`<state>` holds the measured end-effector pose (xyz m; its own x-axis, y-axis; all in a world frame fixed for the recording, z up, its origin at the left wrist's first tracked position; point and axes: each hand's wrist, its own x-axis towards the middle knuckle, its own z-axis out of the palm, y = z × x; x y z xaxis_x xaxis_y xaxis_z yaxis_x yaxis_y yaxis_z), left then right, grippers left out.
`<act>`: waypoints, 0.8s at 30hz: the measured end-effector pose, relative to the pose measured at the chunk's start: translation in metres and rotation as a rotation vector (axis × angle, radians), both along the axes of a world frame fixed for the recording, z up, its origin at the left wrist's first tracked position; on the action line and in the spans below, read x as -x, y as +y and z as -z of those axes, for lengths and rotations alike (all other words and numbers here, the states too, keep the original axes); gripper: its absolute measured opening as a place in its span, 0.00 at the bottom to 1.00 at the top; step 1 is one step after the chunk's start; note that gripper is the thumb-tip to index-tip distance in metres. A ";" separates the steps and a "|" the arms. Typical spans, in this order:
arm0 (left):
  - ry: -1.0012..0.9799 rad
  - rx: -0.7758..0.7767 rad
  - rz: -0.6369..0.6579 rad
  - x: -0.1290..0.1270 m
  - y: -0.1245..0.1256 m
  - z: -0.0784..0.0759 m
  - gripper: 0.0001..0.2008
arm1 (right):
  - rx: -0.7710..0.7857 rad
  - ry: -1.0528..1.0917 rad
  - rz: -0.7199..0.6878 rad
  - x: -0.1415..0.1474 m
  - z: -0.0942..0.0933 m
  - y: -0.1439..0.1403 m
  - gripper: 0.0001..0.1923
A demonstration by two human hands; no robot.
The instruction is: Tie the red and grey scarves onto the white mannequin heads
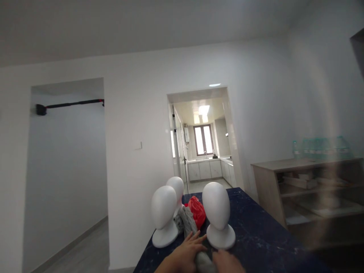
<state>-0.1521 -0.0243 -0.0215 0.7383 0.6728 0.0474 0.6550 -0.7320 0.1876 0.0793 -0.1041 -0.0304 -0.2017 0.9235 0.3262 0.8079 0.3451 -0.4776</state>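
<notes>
Presently on the dark blue table (256,235): three white mannequin heads, one at left (164,216), one behind it (176,189), one at right (217,214); red bag (197,210) between them. Table's left edge drops to open floor; bare tabletop runs clear to the right. Grey cloth (187,222) lies between the front heads. Left hand (189,250) rests flat on it, fingers spread. Right hand (227,262) touches the cloth's near end; its grip cannot be told.
</notes>
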 end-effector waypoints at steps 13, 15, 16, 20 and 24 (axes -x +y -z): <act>-0.206 -0.017 -0.227 -0.007 -0.029 -0.040 0.10 | -0.174 -0.130 0.343 -0.295 -0.057 0.047 0.08; -0.204 0.039 -0.237 -0.002 -0.028 -0.052 0.11 | -0.144 -0.147 0.371 -0.303 -0.039 0.059 0.07; -0.215 0.073 -0.238 0.000 -0.027 -0.056 0.12 | -0.087 -0.160 0.349 -0.301 -0.029 0.062 0.08; -0.273 0.270 -0.274 0.006 -0.024 -0.060 0.19 | 0.110 -0.293 0.299 -0.246 0.004 0.050 0.20; -0.388 0.490 -0.269 -0.004 -0.031 -0.065 0.24 | -0.043 -0.156 -0.013 -0.124 0.000 0.010 0.23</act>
